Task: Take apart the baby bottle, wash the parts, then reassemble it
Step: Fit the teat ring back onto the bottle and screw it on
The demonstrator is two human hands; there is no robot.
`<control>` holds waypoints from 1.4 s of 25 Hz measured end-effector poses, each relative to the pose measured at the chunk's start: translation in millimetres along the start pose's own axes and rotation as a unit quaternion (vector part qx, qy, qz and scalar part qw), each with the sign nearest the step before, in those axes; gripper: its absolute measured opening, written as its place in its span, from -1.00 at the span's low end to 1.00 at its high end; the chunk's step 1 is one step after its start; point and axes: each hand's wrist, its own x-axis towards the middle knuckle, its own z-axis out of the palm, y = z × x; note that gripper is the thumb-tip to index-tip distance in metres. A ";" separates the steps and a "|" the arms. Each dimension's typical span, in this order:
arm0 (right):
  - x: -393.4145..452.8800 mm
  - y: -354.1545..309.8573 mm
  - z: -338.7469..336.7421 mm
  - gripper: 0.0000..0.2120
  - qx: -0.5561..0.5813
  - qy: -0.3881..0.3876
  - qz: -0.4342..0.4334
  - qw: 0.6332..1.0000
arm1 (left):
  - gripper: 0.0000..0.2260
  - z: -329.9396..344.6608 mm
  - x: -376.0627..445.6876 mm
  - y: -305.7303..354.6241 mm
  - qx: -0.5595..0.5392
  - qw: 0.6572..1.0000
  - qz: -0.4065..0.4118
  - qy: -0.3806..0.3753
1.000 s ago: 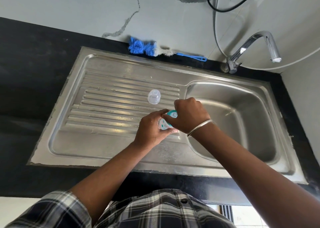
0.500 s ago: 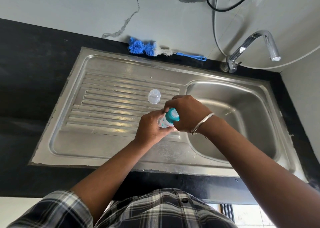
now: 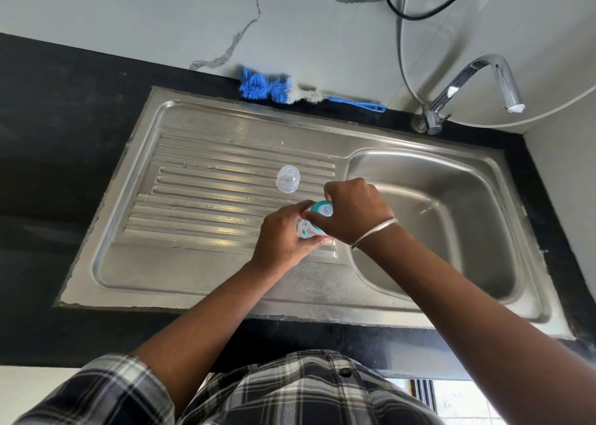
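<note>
The baby bottle (image 3: 305, 231), small with a white printed body, is held over the drainboard near the basin's edge. My left hand (image 3: 282, 239) is wrapped around its body from the left. My right hand (image 3: 353, 213) grips the teal collar (image 3: 321, 208) at its top, and the clear teat shows inside the ring. Most of the bottle is hidden by my fingers. The bottle's clear dome cap (image 3: 287, 178) lies by itself on the drainboard ribs, behind and to the left of my hands.
The steel sink (image 3: 200, 282) has a ribbed drainboard on the left and a basin (image 3: 451, 218) on the right. A blue bottle brush (image 3: 283, 90) lies along the back wall. The tap (image 3: 467, 86) stands at the back right. Black counter surrounds the sink.
My right hand has turned around the teal collar, its fingers shifting on the ring. The left hand keeps the bottle's body in about the same spot. The cap has not moved.
</note>
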 end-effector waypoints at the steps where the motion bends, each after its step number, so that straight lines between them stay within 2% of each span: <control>1: -0.8 0.3 1.1 -0.53 -0.005 0.001 0.005 1.000 | -0.47 0.1 -0.1 0.8 0.001 1.000 0.001 0.003; 4: -3.3 0.8 -0.2 -0.50 0.008 0.001 -0.036 0.999 | -0.46 0.1 0.2 2.7 0.003 1.000 0.012 0.005; 7: -1.6 0.6 -2.5 -0.53 0.005 -0.042 -0.099 0.994 | -0.44 0.3 0.0 1.8 0.013 1.000 0.013 0.004; 17: 1.5 1.6 3.4 -0.65 0.032 -0.018 -0.097 0.995 | -0.45 -1.1 -0.7 3.5 0.006 1.000 0.009 0.007; 23: 4.6 3.5 10.4 -0.71 0.035 -0.010 -0.042 0.998 | -0.50 -1.6 -0.3 4.3 -0.004 1.000 0.008 0.004; 30: -0.6 -0.3 16.4 -0.50 0.036 0.009 0.066 0.997 | -0.48 0.6 0.0 -0.3 -0.015 1.000 -0.002 0.001; 35: -4.2 1.2 21.9 -0.42 0.044 0.032 0.072 0.996 | -0.49 -0.4 0.1 1.0 -0.017 1.000 0.001 0.006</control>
